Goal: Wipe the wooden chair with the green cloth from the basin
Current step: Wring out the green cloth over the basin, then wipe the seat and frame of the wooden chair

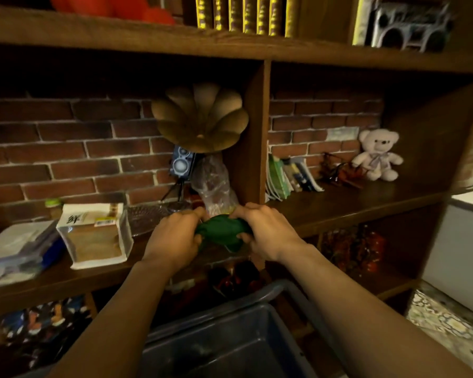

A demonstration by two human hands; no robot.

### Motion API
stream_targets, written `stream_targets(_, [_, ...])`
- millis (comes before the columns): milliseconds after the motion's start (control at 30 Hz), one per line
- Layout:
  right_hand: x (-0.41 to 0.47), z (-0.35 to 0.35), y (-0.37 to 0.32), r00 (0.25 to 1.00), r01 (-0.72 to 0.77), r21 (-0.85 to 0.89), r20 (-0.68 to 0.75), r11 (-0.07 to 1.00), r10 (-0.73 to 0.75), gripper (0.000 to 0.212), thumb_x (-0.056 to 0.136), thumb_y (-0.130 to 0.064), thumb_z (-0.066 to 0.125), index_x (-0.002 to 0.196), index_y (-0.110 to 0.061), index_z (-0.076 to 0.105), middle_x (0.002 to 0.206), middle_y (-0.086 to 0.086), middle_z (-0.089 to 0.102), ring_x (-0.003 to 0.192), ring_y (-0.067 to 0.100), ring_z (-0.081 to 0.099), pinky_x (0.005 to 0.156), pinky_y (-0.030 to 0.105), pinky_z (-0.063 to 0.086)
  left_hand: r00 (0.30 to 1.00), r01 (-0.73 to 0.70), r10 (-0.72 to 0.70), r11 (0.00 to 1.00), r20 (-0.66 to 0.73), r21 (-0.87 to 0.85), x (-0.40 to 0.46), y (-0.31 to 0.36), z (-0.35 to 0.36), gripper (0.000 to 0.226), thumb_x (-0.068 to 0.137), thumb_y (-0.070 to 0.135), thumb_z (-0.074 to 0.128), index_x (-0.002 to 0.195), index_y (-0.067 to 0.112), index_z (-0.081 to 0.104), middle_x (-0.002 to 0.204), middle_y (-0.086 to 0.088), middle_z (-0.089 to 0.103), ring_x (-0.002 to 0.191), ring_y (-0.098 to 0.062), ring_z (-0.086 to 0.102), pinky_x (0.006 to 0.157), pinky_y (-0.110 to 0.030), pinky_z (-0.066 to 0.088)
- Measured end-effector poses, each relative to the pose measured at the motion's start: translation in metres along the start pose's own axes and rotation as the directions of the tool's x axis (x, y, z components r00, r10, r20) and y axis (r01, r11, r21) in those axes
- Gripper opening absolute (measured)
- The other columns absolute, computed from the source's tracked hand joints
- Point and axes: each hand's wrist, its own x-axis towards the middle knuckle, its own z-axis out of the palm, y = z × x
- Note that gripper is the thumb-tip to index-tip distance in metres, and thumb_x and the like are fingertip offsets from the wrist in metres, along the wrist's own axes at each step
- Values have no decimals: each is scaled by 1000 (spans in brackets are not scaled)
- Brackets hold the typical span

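A bunched green cloth (pixel 221 231) is held between both hands at the centre of the view, in front of a wooden shelf edge. My left hand (pixel 175 236) grips its left end and my right hand (pixel 265 231) grips its right end, fingers curled tight around the fabric. Directly below my forearms stands a dark blue basin (pixel 246 309); its inside looks dark and I cannot tell what it holds. No wooden chair is in view.
A wooden shelf unit (pixel 339 211) against a brick wall fills the view. It carries a gramophone horn (pixel 200 118), a small camera, a plastic bag, a paper package (pixel 96 236), books and a teddy bear (pixel 377 154). A white appliance (pixel 459 255) and patterned floor lie right.
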Motion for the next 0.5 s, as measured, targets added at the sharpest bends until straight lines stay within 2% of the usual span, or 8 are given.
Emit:
stream_targets(133, [-18,-32,15,996,-83,-46,-42,995,81,40,87,-16,69,121,-31,55,119,3,57,107,35,59,86,50,51,995,-95,93,993,-36,-62,19,30,-6,33,84,16,68,111,30,57,113,-2,67,105,-30,62,84,-44,51])
stream_targets(300, [-62,-69,50,974,-219,-128,-89,967,209,41,85,-17,69,119,-32,54,121,3,58,107,35,59,85,50,52,971,-236,232,966,-47,-101,42,92,3,35,85,17,67,114,33,55,117,0,65,108,-30,61,86,-41,50])
stream_targets(400, [-98,-90,71,948,-312,-175,-125,934,293,40,84,-20,69,117,-33,53,116,1,57,103,35,61,81,49,53,945,-328,325,931,-45,-160,52,137,16,37,84,16,68,117,31,57,121,0,65,112,-30,61,90,-42,50])
stream_targets(500, [-144,-113,97,902,-427,-212,-171,879,397,41,83,-21,69,118,-34,54,115,0,58,102,35,62,81,48,53,909,-417,414,887,-58,-201,57,196,28,36,83,17,68,115,32,57,116,1,66,109,-29,61,87,-41,50])
